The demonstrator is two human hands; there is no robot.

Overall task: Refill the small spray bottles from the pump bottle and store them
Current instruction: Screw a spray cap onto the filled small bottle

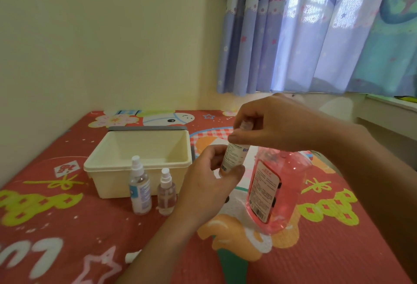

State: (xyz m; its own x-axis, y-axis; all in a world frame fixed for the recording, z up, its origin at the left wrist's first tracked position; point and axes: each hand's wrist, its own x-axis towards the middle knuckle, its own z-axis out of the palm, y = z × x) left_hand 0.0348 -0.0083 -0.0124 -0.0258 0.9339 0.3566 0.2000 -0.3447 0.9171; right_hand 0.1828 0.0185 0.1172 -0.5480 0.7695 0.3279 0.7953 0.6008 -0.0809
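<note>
Spray bottle (234, 156) held above the bed (67, 227) centre, long axis near vertical, top up, leaning slightly right. Left hand (209, 184) grips its base, right hand (277, 123) pinches its top. Pump bottle (275, 186) just right.

Pink pump bottle (274, 187), cream bin (137, 166), red cartoon-print mat (67, 227), blue patterned curtain (316, 31), white-capped spray bottles (140, 187).

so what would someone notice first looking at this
Both hands at the centre: the left hand grips a small white-labelled bottle while the right hand pinches its top. Right of them stands the pink pump bottle, and to the left a taller spray bottle and a shorter spray bottle stand before a cream bin.
</note>
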